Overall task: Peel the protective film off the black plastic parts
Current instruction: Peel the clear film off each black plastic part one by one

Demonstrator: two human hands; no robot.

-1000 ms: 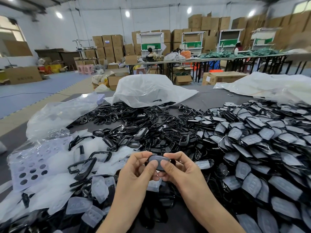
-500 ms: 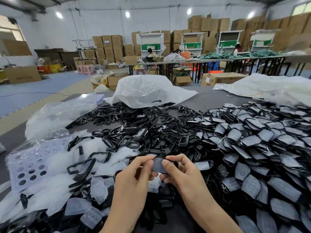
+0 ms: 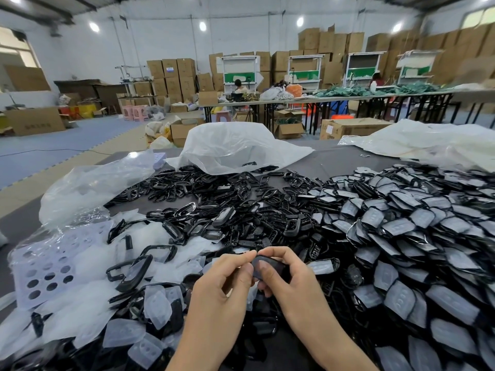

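Note:
Both hands hold one black plastic part (image 3: 270, 266) low in the middle of the view. My left hand (image 3: 227, 279) pinches its left edge between thumb and forefinger. My right hand (image 3: 288, 277) grips the part from the right, fingers curled behind it and thumb on its face. A large heap of black parts with grey film (image 3: 401, 231) covers the right of the table. Bare black frames (image 3: 214, 199) lie spread across the middle. Loose pieces of peeled film (image 3: 158, 303) lie at the lower left.
A white plastic bag (image 3: 235, 148) lies at the back middle, a clear bag (image 3: 88, 183) at the left, another white sheet (image 3: 428, 140) at the back right. A perforated lilac sheet (image 3: 48, 263) lies at the left. Long tables and stacked cardboard boxes stand behind.
The hands have stayed in place. The part is turned slightly between the fingers and my left thumb and forefinger have closed on its left edge.

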